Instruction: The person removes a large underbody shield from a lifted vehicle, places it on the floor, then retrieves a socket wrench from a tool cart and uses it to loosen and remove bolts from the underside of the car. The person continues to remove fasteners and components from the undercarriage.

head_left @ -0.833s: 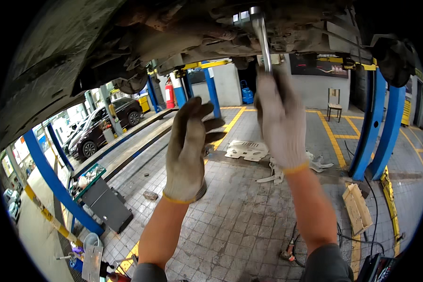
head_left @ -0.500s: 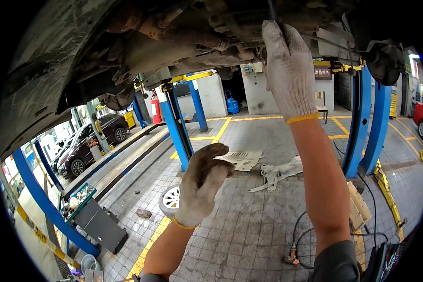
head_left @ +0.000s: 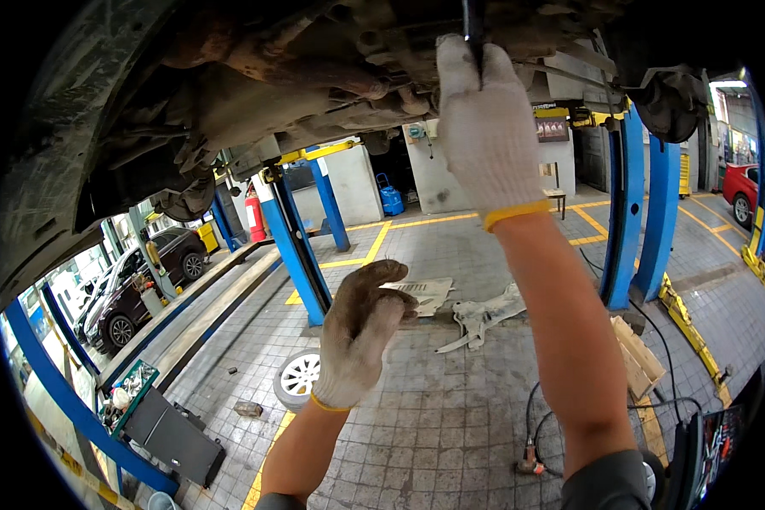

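Reaching up under a raised car, the right hand [head_left: 487, 127] is gloved in white knit with a yellow cuff and is closed around a dark tool [head_left: 473, 30]. The tool's shaft rises from between the fingers into the grimy underbody [head_left: 255, 76]; its tip is lost among the dirty parts, so what it meets cannot be told. The bare right forearm runs down to the lower edge of the view.

The left hand [head_left: 361, 331] hangs lower and well apart from the right, in a soiled glove with a yellow cuff. Its fingers are curled loosely inward and hold nothing; it touches neither the tool nor the car.

Below lies a paved workshop floor [head_left: 450, 425] with yellow lines. A loose wheel [head_left: 297, 378] lies flat on it just left of the left wrist. Near the middle of the floor lie a pale ribbed panel [head_left: 425, 293] and a crumpled pale sheet [head_left: 484, 314], side by side. Blue lift posts [head_left: 293, 246] stand left of the left hand, and more stand at the right. A black cable [head_left: 561, 408] curls over the floor beside the right forearm. At the lower left sits a dark tool cart [head_left: 157, 425]. A dark car [head_left: 136, 285] is parked at the far left and a red car [head_left: 744, 191] at the far right.
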Demonstrator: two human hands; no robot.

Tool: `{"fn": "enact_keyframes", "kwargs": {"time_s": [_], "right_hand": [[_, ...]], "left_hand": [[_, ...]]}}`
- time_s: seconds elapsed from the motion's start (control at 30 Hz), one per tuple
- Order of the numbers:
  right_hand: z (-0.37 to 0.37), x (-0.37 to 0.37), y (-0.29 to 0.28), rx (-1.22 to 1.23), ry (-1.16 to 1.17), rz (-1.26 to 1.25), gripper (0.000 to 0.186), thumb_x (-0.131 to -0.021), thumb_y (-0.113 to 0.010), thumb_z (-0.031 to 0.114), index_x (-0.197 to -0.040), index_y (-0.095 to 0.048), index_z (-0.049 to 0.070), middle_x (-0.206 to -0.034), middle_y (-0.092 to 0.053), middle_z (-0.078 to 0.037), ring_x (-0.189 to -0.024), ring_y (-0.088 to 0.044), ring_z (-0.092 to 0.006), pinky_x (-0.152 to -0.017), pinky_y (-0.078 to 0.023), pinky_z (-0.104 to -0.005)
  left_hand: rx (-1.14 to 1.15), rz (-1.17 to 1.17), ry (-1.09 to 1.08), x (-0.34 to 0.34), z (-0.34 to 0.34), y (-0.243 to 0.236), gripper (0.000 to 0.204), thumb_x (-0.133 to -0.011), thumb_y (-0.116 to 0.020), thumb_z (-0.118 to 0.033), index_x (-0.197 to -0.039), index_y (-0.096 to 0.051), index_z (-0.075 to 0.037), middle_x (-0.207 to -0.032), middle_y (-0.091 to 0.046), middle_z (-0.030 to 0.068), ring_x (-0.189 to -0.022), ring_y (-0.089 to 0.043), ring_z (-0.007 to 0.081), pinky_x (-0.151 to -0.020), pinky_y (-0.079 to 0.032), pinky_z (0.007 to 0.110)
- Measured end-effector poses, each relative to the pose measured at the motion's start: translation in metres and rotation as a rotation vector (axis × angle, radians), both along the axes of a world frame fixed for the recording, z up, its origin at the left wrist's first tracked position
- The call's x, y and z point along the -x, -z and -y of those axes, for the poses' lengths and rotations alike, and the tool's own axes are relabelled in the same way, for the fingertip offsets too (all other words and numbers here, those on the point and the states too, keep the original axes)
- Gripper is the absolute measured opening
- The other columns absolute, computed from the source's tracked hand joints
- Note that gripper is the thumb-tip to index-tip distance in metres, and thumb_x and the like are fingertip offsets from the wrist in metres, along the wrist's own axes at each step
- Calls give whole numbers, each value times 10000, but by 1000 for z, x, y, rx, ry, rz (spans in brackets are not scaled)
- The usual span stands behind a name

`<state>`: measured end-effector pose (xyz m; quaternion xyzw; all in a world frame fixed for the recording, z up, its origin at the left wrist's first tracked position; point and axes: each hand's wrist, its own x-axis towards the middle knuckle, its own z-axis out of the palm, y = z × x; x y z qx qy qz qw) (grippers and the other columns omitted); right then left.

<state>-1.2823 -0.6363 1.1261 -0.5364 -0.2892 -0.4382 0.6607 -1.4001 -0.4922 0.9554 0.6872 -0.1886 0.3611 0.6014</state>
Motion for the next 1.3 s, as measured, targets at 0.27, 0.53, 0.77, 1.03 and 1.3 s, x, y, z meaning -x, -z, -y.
{"fn": "enact_keyframes", "kwargs": {"time_s": [0.27, 0.53, 0.77, 1.03, 1.3], "right_hand": [[4, -9, 0, 0, -227, 4, 416, -1093, -547, 449, -1021, -620, 45, -708, -545, -45, -580, -519, -158, -511, -386, -319], [84, 52, -30, 137, -815, -361, 345, -1104, -565, 401, -982, -589, 80, -819, -632, -90, -661, -603, -241, -548, -434, -415], [54, 4, -10, 135, -350, -146, 435, -1084, -569, 453, -1002, -673, 38, -682, -549, -25, -591, -532, -119, -559, -420, -282], [57, 9, -17, 157, -336, -28, 294, -1064, -627, 325, -1025, -672, 37, -710, -585, -54, -582, -533, -143, -573, -441, -314], [59, -2, -9, 258, -118, 382, 151, -1061, -593, 162, -1036, -673, 36, -758, -551, 13, -464, -402, -18, -385, -273, -211]], "left_hand": [[-63, 69, -48, 2, 5, -1, 435, -1089, -616, -246, -1407, -530, 38, -1342, -647, 178, -1039, -729, 219, -903, -609, 373], [-6, -12, -34, -6, -22, 21, 384, -1074, -572, -119, -1414, -532, 54, -1321, -652, 170, -1061, -701, 200, -950, -591, 377], [35, -5, -66, -22, -17, 30, 355, -1091, -587, -165, -1381, -565, 40, -1226, -702, 151, -1000, -716, 191, -891, -601, 358], [-8, -43, -29, -35, -15, 30, 349, -1078, -575, -127, -1385, -565, 41, -1300, -678, 153, -1014, -717, 197, -912, -597, 373], [32, -102, -48, -45, -18, 34, 350, -1070, -603, -142, -1368, -579, 42, -1271, -685, 141, -1009, -709, 198, -918, -588, 369]]}}
